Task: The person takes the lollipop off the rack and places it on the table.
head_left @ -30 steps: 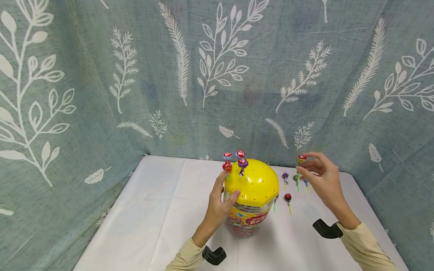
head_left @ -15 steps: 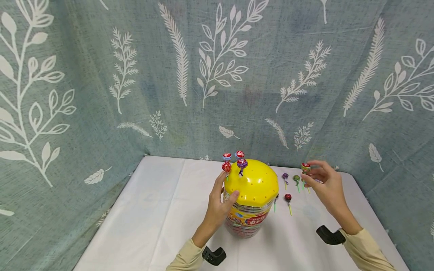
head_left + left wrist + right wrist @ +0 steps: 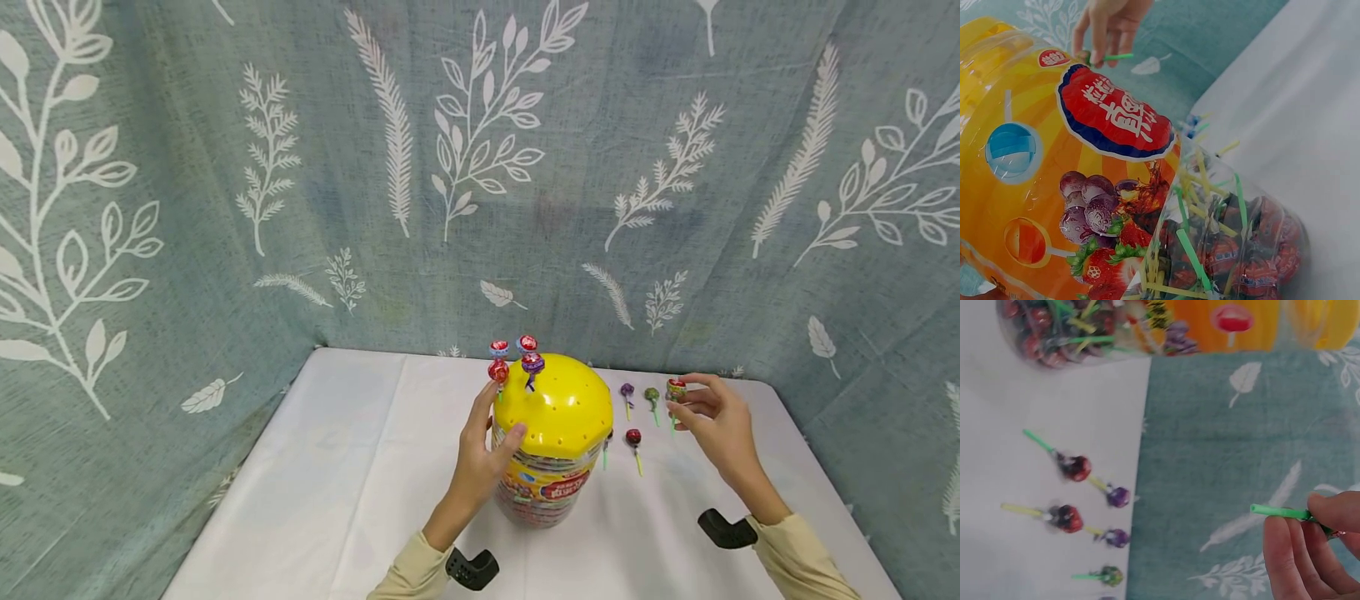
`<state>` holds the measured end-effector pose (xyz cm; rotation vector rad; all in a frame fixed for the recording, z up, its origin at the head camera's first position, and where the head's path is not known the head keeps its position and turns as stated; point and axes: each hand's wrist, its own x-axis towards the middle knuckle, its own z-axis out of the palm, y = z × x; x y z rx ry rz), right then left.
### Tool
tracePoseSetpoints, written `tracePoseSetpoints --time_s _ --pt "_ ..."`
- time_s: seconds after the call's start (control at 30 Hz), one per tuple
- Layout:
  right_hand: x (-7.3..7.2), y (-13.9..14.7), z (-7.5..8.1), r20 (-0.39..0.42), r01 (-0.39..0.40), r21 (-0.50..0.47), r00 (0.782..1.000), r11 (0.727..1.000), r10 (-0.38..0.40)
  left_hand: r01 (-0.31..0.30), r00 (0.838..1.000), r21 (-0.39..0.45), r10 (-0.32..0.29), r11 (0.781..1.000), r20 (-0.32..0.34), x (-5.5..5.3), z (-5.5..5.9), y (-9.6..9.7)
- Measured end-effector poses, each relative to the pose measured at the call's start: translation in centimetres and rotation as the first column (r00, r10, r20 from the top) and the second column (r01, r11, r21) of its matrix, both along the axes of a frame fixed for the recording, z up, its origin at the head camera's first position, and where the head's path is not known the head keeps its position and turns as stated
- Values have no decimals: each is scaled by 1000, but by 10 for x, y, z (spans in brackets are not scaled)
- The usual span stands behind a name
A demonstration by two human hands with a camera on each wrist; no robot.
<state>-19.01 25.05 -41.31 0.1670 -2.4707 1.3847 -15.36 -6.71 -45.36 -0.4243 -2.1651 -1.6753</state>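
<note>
My left hand (image 3: 478, 460) holds the left side of a clear plastic candy jar (image 3: 546, 500), its thumb at the edge of the jar's yellow lid (image 3: 566, 408). Several wrapped lollipops, such as a red one (image 3: 498, 372) and a purple one (image 3: 532, 363), stand upright in holes at the lid's back left. Off to the right of the jar, my right hand (image 3: 718, 423) pinches another lollipop (image 3: 676, 389) just below its red-and-green head. Its green stick (image 3: 1275, 510) pokes out from the fingertips in the right wrist view.
Loose lollipops lie on the white table (image 3: 360, 500) right of the jar: a purple one (image 3: 627, 390), a green one (image 3: 652, 394) and a dark red one (image 3: 633, 437). More lollipops (image 3: 1235, 256) fill the jar's base. A leaf-patterned curtain (image 3: 420, 275) hangs behind the table.
My right hand has shifted slightly right and then lowered with the lollipop, away from over the green one on the table. The left hand stays on the jar.
</note>
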Motion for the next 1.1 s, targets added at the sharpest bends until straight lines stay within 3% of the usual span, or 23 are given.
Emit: tracePoseSetpoints --time_s 0.23,0.63,1.1 --pt "-3 5 -14 55 23 40 998 999 -25 14 1000 11 -14 1000 11 0 0 0" --pt "-12 12 -40 100 42 39 994 998 -45 4 999 -11 -4 1000 -36 -2 -1 -1" --pt "-20 16 -65 159 87 68 982 994 -97 22 1000 12 -21 1000 -4 -1 1 -2"
